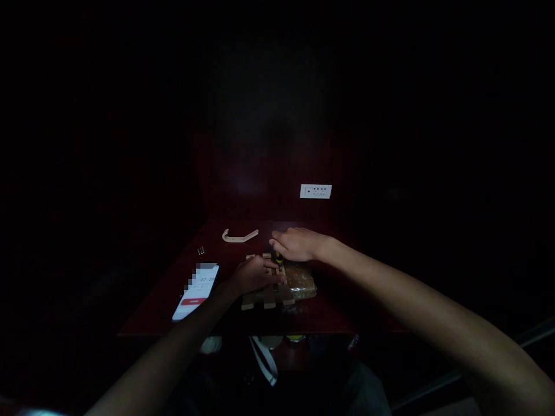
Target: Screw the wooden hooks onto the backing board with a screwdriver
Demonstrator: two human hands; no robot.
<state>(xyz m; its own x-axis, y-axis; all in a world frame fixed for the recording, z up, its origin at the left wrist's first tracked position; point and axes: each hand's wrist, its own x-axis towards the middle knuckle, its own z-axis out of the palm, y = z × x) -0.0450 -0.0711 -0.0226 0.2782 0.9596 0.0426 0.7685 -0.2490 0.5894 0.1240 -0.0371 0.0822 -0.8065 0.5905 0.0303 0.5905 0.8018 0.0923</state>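
Note:
My right hand (297, 244) is closed from above round the handle of a yellow-and-black screwdriver (278, 259). The tool stands upright, its lower end at a pale wooden slatted piece (269, 299). Lying across the slats, my left hand (255, 274) grips them, with finger and thumb on either side of the screwdriver's lower end. Whether a screw is under the tip is too small and dark to tell. A brown block in shiny clear wrap (302, 278) lies beneath the slatted piece and sticks out to its right.
A curved wooden hook piece (237, 238) lies toward the back of the dark red table (151, 318). Several small metal screws (200, 251) sit at the left, behind a lit phone (200, 292). A white socket panel (315, 191) is on the back wall. A pale strap (263, 359) hangs below the front edge.

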